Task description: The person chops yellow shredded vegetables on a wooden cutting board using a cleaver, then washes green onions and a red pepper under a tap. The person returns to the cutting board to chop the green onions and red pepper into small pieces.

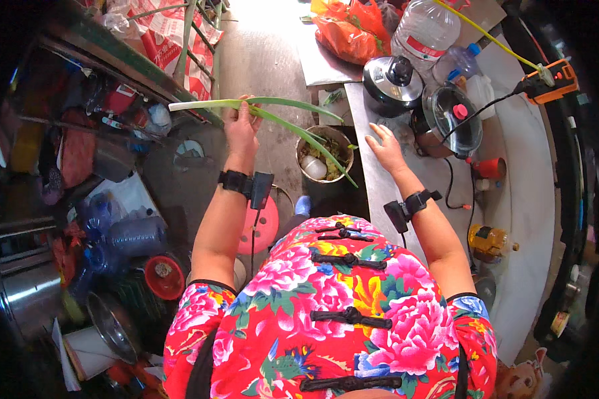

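My left hand (241, 132) is closed around a long leek (199, 104), gripping it where the pale shaft meets the green leaves. The white end points left, and the leaves (292, 128) spread to the right. Their drooping tips pass over a round bucket (298, 158) on the floor, which holds plant scraps and a whitish rounded object (313, 167). Over the edge of the grey counter (362, 107), my right hand (387, 149) has its fingers apart and holds nothing. It is close to a lidded pot.
On the counter stand a black pot with a metal lid (379, 90), a glass-lidded pot (451, 117), a large clear bottle (427, 32) and an oil bottle (489, 240). A pink stool (259, 227) stands below my left arm. A metal rack (145, 65) borders the left.
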Tool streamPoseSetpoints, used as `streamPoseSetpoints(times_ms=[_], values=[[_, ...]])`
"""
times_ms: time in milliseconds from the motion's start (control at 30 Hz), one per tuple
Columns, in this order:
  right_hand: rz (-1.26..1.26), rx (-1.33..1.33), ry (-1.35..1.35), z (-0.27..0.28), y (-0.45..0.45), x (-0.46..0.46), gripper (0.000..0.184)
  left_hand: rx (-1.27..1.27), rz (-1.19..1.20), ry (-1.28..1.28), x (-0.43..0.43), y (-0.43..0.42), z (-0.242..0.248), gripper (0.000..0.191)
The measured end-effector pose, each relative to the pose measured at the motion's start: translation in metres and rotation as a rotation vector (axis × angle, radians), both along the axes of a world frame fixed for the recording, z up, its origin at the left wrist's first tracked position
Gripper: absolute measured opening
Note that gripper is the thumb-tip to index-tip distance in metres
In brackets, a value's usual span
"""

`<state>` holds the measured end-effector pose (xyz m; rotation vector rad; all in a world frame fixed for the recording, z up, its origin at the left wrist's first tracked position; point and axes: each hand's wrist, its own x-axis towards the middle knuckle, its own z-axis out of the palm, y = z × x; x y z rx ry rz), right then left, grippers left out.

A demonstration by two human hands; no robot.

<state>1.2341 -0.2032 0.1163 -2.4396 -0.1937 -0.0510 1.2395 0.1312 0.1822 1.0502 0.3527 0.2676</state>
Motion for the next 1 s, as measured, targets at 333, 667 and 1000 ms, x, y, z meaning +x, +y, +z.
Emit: streamPoseSetpoints(times_ms=[333,667,1000], values=[[0.303,-0.079,-0.237,0.059,0.069,-0.007,0.104,-0.016,-0.192,-0.001,-0.006,-0.064,0.018,0.016],[0.305,-0.004,-0.216,0.069,0.058,-0.002,0.031,-0.222,-0.311,0.099,-0.023,-0.097,0.011,0.017],[0.284,-0.267,0.001,0.051,0.016,-0.007,0.028,0.547,-0.733,0.129,-0.037,-0.088,0.000,0.032]])
